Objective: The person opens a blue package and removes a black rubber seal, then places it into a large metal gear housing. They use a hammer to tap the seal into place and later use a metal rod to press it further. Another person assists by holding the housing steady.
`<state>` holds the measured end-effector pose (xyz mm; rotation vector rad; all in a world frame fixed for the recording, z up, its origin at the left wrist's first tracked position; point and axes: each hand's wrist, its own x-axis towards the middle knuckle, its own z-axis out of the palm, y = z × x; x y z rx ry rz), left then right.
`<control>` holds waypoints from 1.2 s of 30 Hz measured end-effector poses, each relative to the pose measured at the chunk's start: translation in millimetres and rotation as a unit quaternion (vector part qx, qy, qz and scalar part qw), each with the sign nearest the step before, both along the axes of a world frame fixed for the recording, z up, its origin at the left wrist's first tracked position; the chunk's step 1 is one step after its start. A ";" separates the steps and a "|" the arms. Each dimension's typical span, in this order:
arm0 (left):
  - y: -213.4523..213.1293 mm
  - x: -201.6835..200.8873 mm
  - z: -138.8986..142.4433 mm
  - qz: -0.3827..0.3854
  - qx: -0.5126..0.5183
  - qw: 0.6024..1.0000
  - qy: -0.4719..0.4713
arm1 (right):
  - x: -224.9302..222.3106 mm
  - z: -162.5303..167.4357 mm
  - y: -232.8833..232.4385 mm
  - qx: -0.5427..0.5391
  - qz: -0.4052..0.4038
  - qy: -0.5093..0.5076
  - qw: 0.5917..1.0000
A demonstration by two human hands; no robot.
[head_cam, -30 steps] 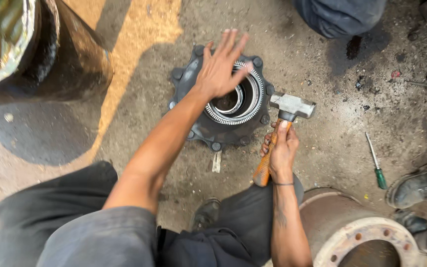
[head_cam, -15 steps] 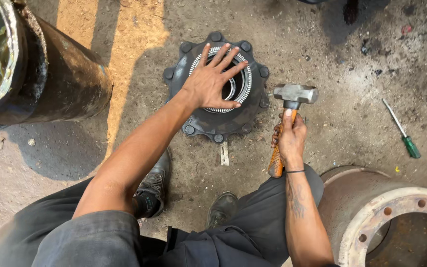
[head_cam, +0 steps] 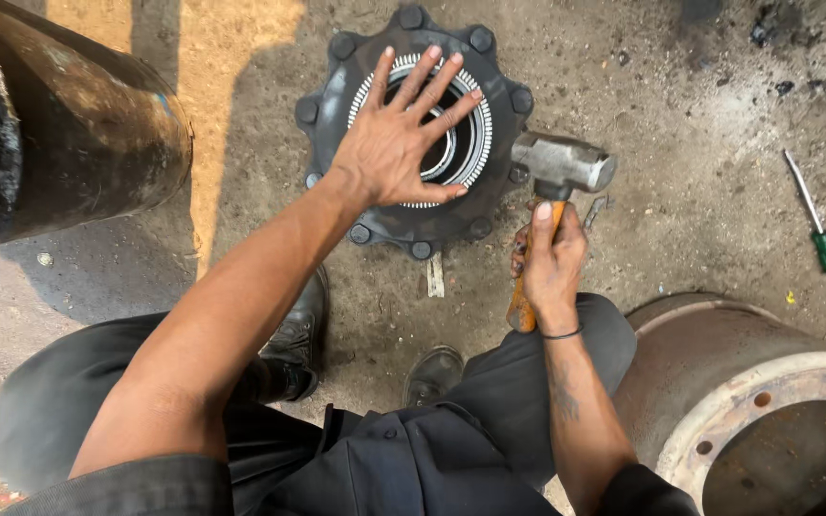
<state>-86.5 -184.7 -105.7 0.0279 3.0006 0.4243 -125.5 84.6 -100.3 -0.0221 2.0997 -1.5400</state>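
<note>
The person squats on the gritty floor over a dark wheel hub (head_cam: 413, 229) that lies flat at twelve o'clock. The left hand (head_cam: 394, 148) presses flat on it, fingers spread across its toothed ring. The right hand (head_cam: 552, 263) grips the orange handle of a hammer (head_cam: 561, 162), its steel head touching the hub's edge at three o'clock. A green-handled screwdriver (head_cam: 819, 239) lies well apart at two o'clock, a rusty drum (head_cam: 767, 382) at four o'clock, a black barrel (head_cam: 78, 124) at ten o'clock.

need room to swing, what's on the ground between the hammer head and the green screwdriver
Head view: only bare, stained concrete lies between the hammer head and the green screwdriver.
</note>
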 end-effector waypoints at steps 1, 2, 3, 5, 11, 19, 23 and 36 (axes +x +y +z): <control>0.1 0.5 0.4 -0.001 0.006 1.000 -0.004 | 2.6 1.8 -0.8 0.002 0.010 0.004 1.000; 0.7 0.7 1.2 -0.004 0.005 1.000 -0.001 | 5.0 4.1 -0.7 0.006 0.018 0.008 1.000; 0.2 0.3 2.5 -0.007 0.000 1.000 0.007 | 7.0 6.0 -1.0 0.006 0.026 0.016 1.000; -0.2 -0.2 5.7 -0.007 -0.002 1.000 0.013 | 9.7 9.4 -1.9 0.031 0.066 0.068 0.995; -1.0 -1.7 9.6 0.000 0.015 1.000 -0.009 | 5.0 29.3 -12.7 0.115 0.161 0.120 0.973; -0.4 2.0 -4.8 0.010 0.041 0.999 -0.003 | -7.3 79.6 26.6 -0.099 0.068 0.205 0.971; -1.5 0.5 -3.8 0.006 0.044 0.999 -0.015 | -20.2 44.3 15.9 0.382 0.366 0.367 0.765; -8.3 5.0 22.1 0.010 0.066 0.997 -0.045 | -11.4 64.0 19.3 0.117 0.237 0.262 0.928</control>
